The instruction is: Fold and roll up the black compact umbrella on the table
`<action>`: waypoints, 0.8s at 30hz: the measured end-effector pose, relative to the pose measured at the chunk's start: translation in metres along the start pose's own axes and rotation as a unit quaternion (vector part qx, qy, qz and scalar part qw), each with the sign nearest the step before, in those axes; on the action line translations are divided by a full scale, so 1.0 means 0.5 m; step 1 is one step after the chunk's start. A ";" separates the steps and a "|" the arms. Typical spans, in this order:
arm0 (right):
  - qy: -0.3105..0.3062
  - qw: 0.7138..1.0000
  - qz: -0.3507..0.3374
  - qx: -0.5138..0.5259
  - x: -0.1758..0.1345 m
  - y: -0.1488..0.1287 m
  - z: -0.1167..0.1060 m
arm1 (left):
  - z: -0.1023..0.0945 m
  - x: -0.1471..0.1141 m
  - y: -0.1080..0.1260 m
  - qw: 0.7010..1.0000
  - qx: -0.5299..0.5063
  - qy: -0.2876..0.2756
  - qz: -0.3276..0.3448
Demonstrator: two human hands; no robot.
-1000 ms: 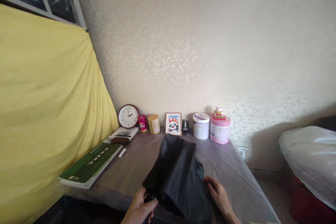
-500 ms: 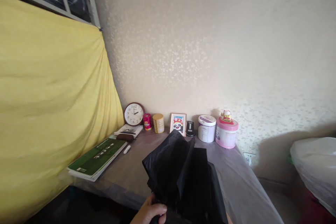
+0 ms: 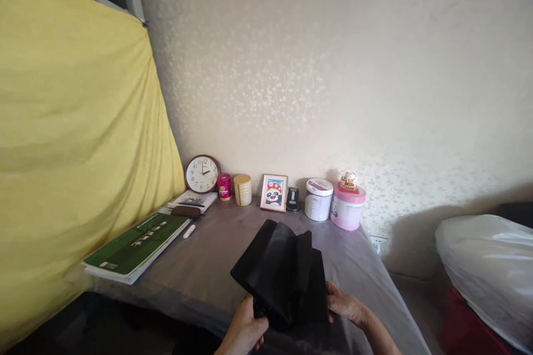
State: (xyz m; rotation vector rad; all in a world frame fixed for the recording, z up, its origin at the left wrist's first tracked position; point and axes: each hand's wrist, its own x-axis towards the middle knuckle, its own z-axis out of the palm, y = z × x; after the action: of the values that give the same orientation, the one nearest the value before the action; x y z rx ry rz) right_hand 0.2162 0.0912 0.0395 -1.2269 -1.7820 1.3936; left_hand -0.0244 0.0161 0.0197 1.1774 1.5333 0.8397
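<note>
A black folding umbrella (image 3: 283,272) with loose, pleated cloth is held above the near part of the table. My left hand (image 3: 245,326) is closed at its lower left end, around what appears to be the handle, mostly hidden by my fingers. At the right edge of the cloth, my right hand (image 3: 343,305) grips the folds, its fingertips partly behind the fabric. The umbrella's ribs do not show.
Along the wall stand a round clock (image 3: 202,173), a pink can (image 3: 224,187), a yellow-lidded can (image 3: 242,189), a panda picture (image 3: 273,193), and two tubs (image 3: 318,202). A green book (image 3: 137,244) lies left, by a yellow curtain (image 3: 83,122). A plastic-covered heap (image 3: 487,260) is at right.
My right hand has come into view at the umbrella's right side. The cloth is gathered narrower and sits lower. The view has shifted slightly to the right.
</note>
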 end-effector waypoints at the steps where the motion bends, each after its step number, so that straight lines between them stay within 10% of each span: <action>1: -0.053 0.998 0.027 -0.004 -0.009 0.001 -0.004 | 0.002 0.004 0.002 1.000 0.024 0.007 0.005; 8: -0.054 0.994 0.088 -0.038 -0.075 0.049 -0.045 | 0.016 0.008 0.008 0.972 0.219 0.048 0.073; 14: 0.204 0.952 -0.062 -0.218 -0.076 0.023 -0.078 | 0.031 -0.005 0.013 0.946 0.316 0.033 0.067; 24: 0.192 0.887 -0.225 -0.354 0.025 -0.082 0.041 | 0.017 0.012 -0.029 0.962 0.232 0.011 0.146</action>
State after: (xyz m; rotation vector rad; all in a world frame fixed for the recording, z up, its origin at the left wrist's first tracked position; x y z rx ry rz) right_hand 0.1805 0.0919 0.0711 -1.1911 -2.1518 0.1953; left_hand -0.0206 0.0174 0.0023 1.7747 1.6483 0.6990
